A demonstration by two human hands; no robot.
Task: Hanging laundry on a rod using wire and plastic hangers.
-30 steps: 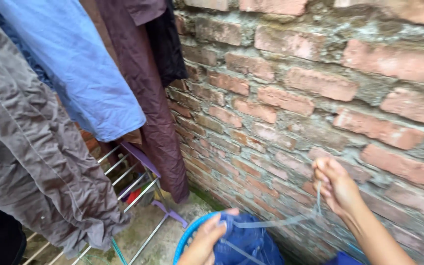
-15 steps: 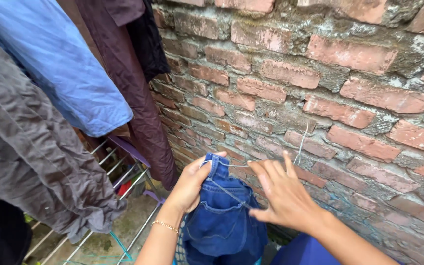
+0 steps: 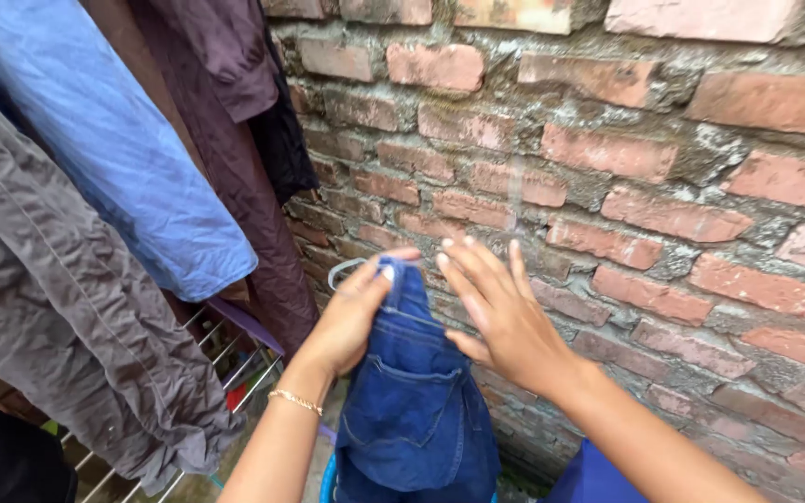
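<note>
My left hand (image 3: 351, 312) pinches the top edge of a dark blue denim garment (image 3: 412, 401) together with a thin clear hanger (image 3: 345, 270), lifting them in front of a brick wall. The garment's back pocket faces me and its lower part hangs down toward a blue basket rim (image 3: 328, 486). My right hand (image 3: 496, 307) is beside the garment on its right, fingers spread, palm near the fabric's edge. A thin bracelet sits on my left wrist.
A rough red brick wall (image 3: 626, 186) fills the right and back. On the left hang a grey garment (image 3: 48, 307), a light blue shirt (image 3: 114, 158) and a dark maroon garment (image 3: 244, 186) over a metal drying rack (image 3: 235, 373).
Both hands rose with the denim garment out of the basket. My right hand let go of the clear hanger and opened; the left hand lifted the garment's top higher.
</note>
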